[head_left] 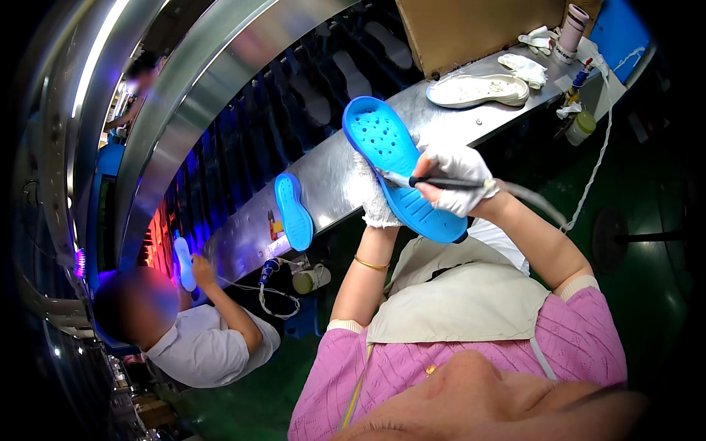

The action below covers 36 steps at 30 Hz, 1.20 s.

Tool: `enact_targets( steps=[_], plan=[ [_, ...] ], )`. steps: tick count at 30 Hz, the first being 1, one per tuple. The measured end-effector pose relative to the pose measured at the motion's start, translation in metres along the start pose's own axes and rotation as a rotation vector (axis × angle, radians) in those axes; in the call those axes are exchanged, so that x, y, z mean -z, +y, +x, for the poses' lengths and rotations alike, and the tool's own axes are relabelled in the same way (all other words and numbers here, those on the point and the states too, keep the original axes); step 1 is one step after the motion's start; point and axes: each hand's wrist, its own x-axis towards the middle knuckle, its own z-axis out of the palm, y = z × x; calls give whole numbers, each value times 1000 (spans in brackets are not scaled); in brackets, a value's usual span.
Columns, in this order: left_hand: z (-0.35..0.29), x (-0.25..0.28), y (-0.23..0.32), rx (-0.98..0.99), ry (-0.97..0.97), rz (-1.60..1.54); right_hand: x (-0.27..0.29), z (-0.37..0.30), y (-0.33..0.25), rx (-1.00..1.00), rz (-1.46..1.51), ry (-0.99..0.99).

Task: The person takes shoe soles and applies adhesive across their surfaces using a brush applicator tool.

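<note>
A bright blue shoe sole (376, 134), pierced with small holes at its far end and grooved at its near end, is tilted up in front of me. My left hand (375, 200), in a white knit glove, grips it by its left edge, with the fingers partly hidden behind it. In my right hand (462, 170), its glove leaving some fingertips bare, is a black-handled brush (445, 182) with a hose trailing from its back end. The brush's pale tip meets the sole's inner face near the left edge, around mid-length.
Another blue sole (294, 213) lies at the metal ledge (334, 180). Farther right on it are a white sole (478, 91) and a crumpled glove (523, 70). Beyond the ledge, a dark rack carries several soles. At left, a co-worker (213, 338) holds a light-blue sole.
</note>
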Motion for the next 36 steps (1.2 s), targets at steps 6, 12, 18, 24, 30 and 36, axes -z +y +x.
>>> enact_targets(
  steps=[6, 12, 18, 24, 30, 36],
  plan=[
    [8, -6, 10, -10, 24, -34, -5, 1, 5, 283, -324, 28],
    [12, 1, 19, -117, 207, 151, -3, -6, -1, -89, -53, -3],
    [14, -3, 39, -26, 80, -4, -1, -6, -8, -69, -35, -161],
    [-7, -21, 13, -134, 133, 177, 21, 10, 12, -247, 180, 33],
    [2, -8, 13, -60, 48, 64, 0, 1, 4, 87, 80, 42],
    [6, -22, 20, -179, -2, 92, 0, -9, 1, -296, 355, 16]
  ],
)
